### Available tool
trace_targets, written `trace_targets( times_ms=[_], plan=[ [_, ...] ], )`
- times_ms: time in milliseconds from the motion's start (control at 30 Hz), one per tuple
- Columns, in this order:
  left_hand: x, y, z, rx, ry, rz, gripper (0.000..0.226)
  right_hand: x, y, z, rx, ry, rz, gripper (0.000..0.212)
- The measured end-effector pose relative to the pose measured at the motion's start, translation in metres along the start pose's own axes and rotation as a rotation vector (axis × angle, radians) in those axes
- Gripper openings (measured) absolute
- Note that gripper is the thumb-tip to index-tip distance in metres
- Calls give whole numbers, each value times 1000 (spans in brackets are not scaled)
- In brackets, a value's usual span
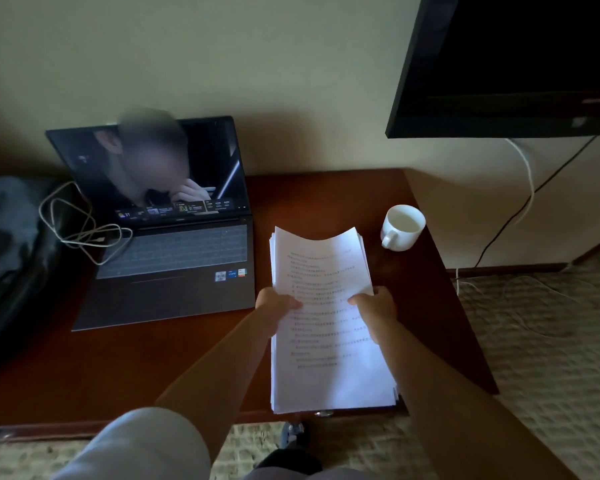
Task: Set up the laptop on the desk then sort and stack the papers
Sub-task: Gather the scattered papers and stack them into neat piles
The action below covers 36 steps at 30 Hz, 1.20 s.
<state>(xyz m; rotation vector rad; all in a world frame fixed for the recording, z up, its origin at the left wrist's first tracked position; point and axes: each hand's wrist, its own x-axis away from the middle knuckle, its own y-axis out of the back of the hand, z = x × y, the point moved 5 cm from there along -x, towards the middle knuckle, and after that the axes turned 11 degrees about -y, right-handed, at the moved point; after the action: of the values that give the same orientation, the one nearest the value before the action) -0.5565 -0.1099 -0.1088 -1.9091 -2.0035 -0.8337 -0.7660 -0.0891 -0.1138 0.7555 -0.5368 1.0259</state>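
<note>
I see my left hand (276, 303) and right hand (374, 301) each pinching a side edge of the paper stack (326, 327), over the desk (187, 358) just right of the open laptop (174, 244). A white mug (402, 228) stands beyond.

1 laptop (174, 237), 1 paper stack (326, 323), 1 mug (403, 227).

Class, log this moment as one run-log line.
laptop: open, on desk | papers: gripped by left hand and right hand | mug: beside papers
</note>
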Motion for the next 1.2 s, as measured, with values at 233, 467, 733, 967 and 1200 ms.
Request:
trace_targets(
  times_ms=[233,467,733,967,1200],
  plan=[
    [45,39,-60,230,-370,-286,34,69,-9,52,-311,279,72,40],
    [78,57,-56,283,-578,-271,58,100,-9,42,-482,328,66,43],
    [85,62,-53,295,-615,-279,62,115,6,44,-530,396,45,48],
    [88,64,-60,314,-668,-268,71,117,6,48,-427,488,35,68],
    [83,61,-64,275,-658,-279,59,110,-2,45,-313,511,27,74]
  ],
)
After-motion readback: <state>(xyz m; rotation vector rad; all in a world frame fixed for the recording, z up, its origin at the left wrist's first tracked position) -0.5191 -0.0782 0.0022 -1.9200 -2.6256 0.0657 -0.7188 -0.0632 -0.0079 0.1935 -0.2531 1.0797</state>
